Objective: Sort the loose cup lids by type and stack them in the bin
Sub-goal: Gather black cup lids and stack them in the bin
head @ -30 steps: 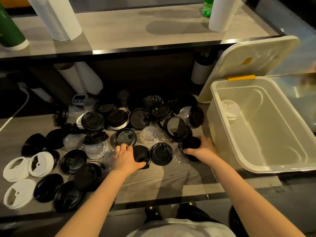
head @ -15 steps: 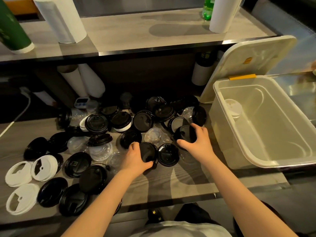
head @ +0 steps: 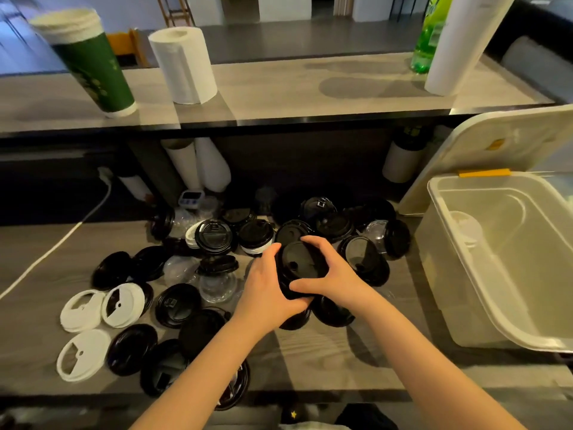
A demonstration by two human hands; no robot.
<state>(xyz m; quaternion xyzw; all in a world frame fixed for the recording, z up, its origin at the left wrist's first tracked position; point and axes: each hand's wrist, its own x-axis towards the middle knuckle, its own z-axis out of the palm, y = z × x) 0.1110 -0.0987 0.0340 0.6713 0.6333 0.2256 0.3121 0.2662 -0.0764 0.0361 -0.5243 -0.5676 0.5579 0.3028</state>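
The left hand (head: 269, 290) and right hand (head: 336, 274), fingers curled, together clasp a glossy black round lid (head: 302, 263) with a small hole, held just above the loose lids (head: 214, 237) on the counter (head: 325, 352), left of the open bin (head: 443, 290).

bin (head: 435, 274) cut off right, green cup (head: 93, 66) blurred

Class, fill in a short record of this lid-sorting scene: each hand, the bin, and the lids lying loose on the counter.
Left hand: grips the held black lids from the left
Right hand: grips the same lids from the right
Bin: cover open, one clear lid inside
Counter: loose black lids, some clear ones, three white lids at the left
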